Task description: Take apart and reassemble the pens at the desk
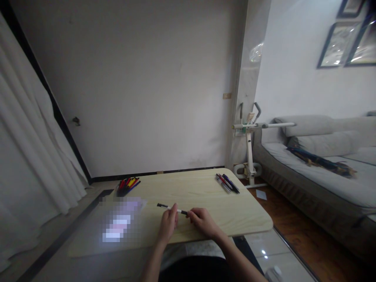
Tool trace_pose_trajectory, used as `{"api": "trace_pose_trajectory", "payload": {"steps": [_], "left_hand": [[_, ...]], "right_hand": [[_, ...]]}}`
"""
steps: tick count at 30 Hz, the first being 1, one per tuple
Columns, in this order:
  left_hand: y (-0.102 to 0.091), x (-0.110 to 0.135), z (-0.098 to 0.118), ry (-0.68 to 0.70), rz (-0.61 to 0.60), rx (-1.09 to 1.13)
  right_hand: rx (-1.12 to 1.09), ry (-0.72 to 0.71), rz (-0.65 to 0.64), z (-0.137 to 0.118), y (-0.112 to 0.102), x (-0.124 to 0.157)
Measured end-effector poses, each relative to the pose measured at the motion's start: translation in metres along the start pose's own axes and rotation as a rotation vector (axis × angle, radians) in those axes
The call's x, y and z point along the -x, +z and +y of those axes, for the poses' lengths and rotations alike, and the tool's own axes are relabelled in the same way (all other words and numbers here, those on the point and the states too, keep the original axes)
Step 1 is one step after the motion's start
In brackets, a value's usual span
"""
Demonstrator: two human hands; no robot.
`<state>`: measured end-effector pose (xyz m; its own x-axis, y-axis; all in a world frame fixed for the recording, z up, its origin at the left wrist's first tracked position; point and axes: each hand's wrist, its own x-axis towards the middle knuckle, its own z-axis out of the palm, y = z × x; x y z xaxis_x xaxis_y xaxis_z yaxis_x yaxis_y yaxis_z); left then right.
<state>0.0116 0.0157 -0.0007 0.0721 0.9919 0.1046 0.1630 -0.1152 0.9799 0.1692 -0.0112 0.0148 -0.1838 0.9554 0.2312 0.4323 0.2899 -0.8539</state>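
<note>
A white pen with black ends [179,211] is held level above the near part of the wooden table [188,188]. My left hand [168,222] is closed around its middle, with the thumb on top. At the pen's right black end, my right hand [202,221] pinches with its fingertips. The black left end sticks out past my left hand. On the table's far left lies a bunch of coloured pens [128,185], red, yellow and dark. Several more pens [227,183] lie together at the far right.
A blurred-out, bright patch [120,223] covers the table's left part. An exercise bike [249,145] stands beyond the right corner, beside a grey sofa [311,172]. White curtains [32,149] hang at the left. A plain wall rises behind the table.
</note>
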Motion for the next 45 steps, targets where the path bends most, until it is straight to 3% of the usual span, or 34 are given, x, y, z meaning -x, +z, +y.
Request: {"api": "trace_pose_trajectory", "payload": {"steps": [23,45], "left_hand": [[-0.0005,0.0014,0.0062,-0.009,-0.010,-0.046],[-0.0005,0.0008,0.0056,0.013,0.003,-0.068]], "right_hand": [[0.063,-0.095,-0.009,0.0002,-0.0028,0.0016],[0.094,-0.092,-0.015,0.0018,-0.0027,0.0006]]}}
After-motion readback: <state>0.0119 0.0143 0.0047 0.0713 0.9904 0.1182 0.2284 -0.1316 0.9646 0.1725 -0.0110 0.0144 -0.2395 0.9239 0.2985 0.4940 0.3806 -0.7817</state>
